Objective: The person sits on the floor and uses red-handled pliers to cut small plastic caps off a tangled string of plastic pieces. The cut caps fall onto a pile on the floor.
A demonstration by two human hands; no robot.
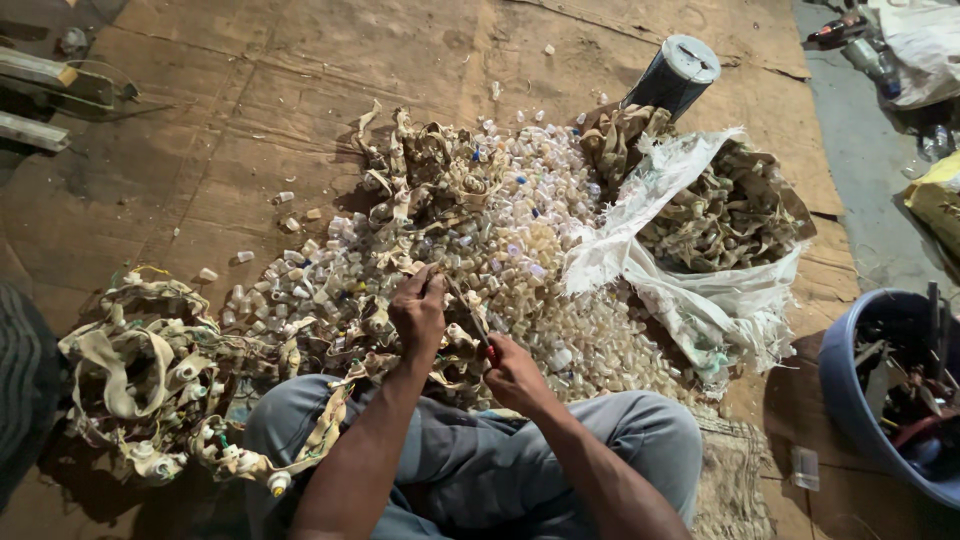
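The left hand [418, 312] is pinching a strap [432, 280] taut while the right hand [513, 372], closed on cutters [472, 322], is snipping; cuts are best kept close to each holder.

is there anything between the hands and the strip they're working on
Nothing visible does. The left hand already grips the beige strip, and the right hand holds a thin tool angled up toward it. The pile of small plastic pieces lies behind them.

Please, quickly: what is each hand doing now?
Left hand: closed on a strip of beige webbing.
Right hand: closed on a red-handled cutting tool.
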